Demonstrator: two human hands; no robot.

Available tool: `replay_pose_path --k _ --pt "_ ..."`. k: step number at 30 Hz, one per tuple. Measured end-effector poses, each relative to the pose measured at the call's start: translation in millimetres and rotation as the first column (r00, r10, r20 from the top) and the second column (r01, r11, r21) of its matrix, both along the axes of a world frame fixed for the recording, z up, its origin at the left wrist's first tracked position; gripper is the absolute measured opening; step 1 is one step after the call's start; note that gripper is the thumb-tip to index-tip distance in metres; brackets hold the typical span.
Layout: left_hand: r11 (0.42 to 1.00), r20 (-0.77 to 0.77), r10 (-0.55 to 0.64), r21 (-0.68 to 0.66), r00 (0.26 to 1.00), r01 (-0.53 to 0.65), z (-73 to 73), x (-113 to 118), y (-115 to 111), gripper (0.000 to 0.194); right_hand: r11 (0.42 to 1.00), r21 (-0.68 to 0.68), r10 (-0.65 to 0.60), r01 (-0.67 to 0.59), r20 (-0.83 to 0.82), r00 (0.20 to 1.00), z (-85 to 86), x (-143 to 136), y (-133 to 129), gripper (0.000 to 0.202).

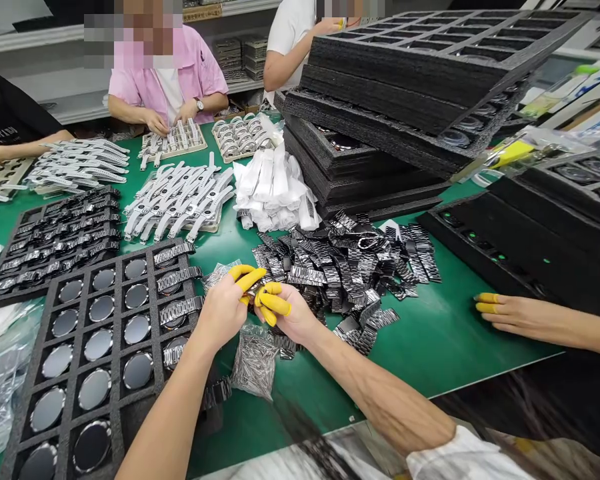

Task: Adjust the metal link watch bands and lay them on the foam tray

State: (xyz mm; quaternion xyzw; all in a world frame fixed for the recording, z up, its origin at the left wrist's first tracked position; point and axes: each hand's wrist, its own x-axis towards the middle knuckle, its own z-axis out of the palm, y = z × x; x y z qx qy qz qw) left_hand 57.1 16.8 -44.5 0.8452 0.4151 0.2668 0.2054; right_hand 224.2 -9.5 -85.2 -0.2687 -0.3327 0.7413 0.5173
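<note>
My left hand and my right hand meet over the table, yellow finger cots on their fingertips. Between them they pinch a small shiny metal watch part, mostly hidden by the fingers. Just below lies a clear bag of thin metal pins. Behind and right of my hands spreads a heap of black metal watch bands. To the left, a black foam tray holds round watch faces in its cells. Along its right column sit watches with black bands.
Stacked foam trays lean at the back right. White watch straps and white wrapped pieces lie behind. A co-worker's hand rests at the right; a person in a pink shirt works opposite. The green table's edge runs in front.
</note>
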Motion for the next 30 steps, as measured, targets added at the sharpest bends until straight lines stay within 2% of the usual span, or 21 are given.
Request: replay_pose_path --k 5,8,13,18,24,30 --pt "1.0 -0.039 -0.005 0.0 0.999 0.005 1.6 1.0 -0.9 0.06 1.0 -0.014 -0.014 0.015 0.024 1.0 -0.5 0.2 0.1 0.046" --pt "1.0 -0.045 0.002 -0.005 0.999 -0.003 1.7 3.0 -1.8 0.06 0.999 -0.035 -0.028 0.028 -0.015 0.999 0.3 -1.2 -0.7 0.044" --pt "0.999 -0.1 0.037 -0.002 0.994 -0.038 3.3 5.2 -3.6 0.063 0.987 -0.099 -0.137 0.129 -0.083 0.987 1.4 -5.2 -3.0 0.043" --pt "0.987 0.065 -0.126 -0.089 0.99 0.131 11.0 2.4 -4.6 0.053 0.981 -0.117 -0.162 0.154 -0.059 0.985 3.3 -6.1 -4.9 0.044" --pt "0.983 0.128 -0.12 -0.123 0.984 0.136 11.2 6.5 -4.5 0.039 0.982 -0.114 -0.155 0.149 -0.046 0.987 5.9 -6.2 -7.0 0.044" --pt "0.974 0.183 -0.116 -0.171 0.976 0.148 11.3 6.6 -5.6 0.036 0.982 -0.11 -0.153 0.151 -0.015 0.988 9.7 -5.8 -6.9 0.043"
